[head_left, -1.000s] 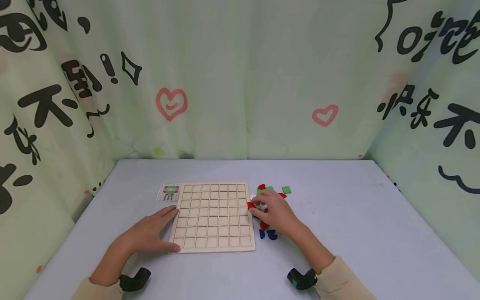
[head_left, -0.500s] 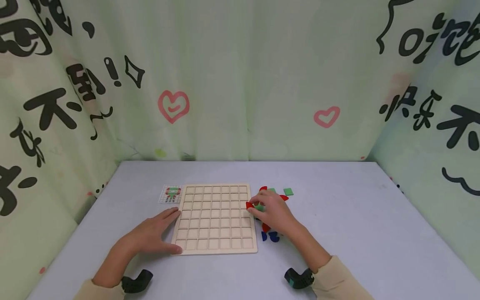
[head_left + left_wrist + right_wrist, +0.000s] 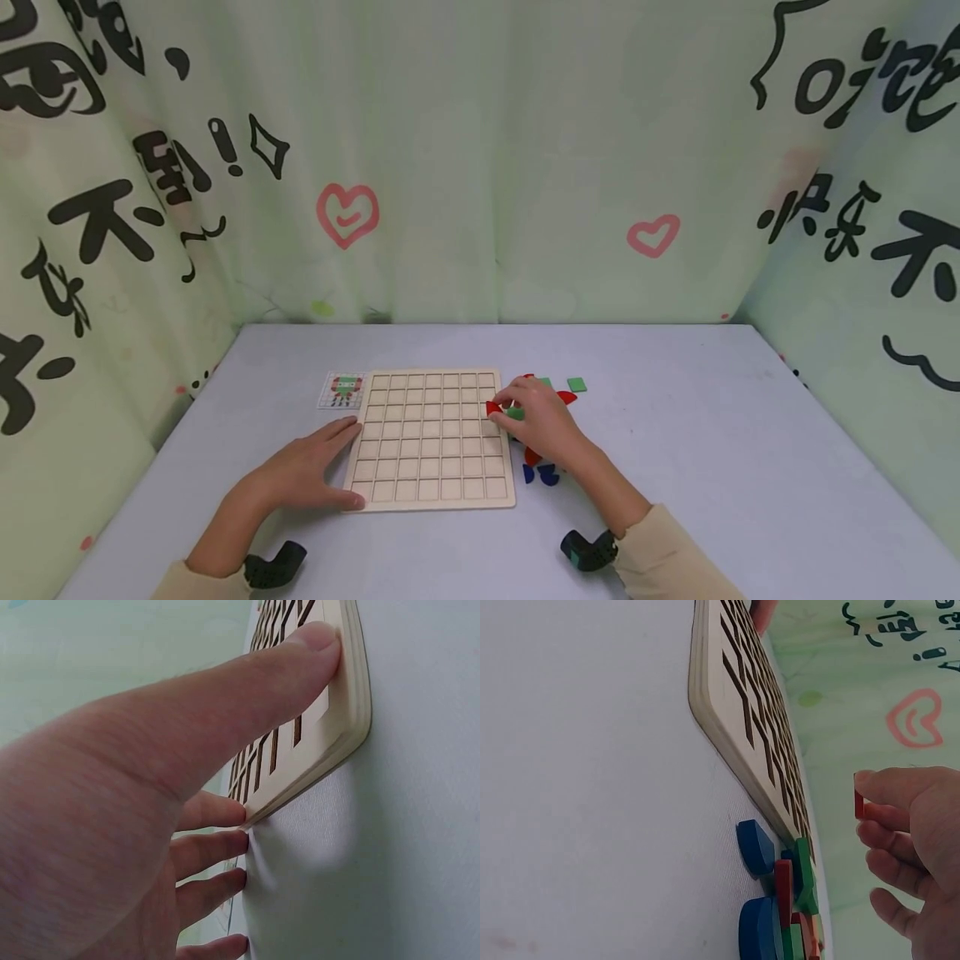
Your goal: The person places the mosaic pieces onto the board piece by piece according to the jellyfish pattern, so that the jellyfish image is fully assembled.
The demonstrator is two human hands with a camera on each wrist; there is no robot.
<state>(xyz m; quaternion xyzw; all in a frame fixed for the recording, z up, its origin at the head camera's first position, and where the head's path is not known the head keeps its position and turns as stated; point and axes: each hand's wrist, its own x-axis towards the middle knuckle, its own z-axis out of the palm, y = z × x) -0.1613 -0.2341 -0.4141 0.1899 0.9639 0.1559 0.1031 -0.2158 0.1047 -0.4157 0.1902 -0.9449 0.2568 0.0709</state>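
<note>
A square wooden board (image 3: 431,506) with a grid of shallow cells lies on the table. My left hand (image 3: 300,473) rests at its left side, the thumb on the near left corner and the fairly straight fingers against the edge, as the left wrist view also shows. Between thumb and forefinger, my right hand (image 3: 551,423) pinches a small red piece (image 3: 492,408) above the board's right edge. The right wrist view shows that red piece (image 3: 859,796) edge-on, raised clear of the board. Loose blue (image 3: 548,475), red (image 3: 532,456) and green pieces (image 3: 577,384) lie beside the board, partly hidden by this hand.
A small card (image 3: 344,390) printed with a red and green figure on a grid lies by the board's far left corner. White table surface (image 3: 697,450) extends to the right. A pale green curtain (image 3: 487,167) with black writing and hearts surrounds the table.
My right hand has moved slightly left with the red piece, from the board's right edge to just over it. The left hand stays in place. The head view has shifted a little.
</note>
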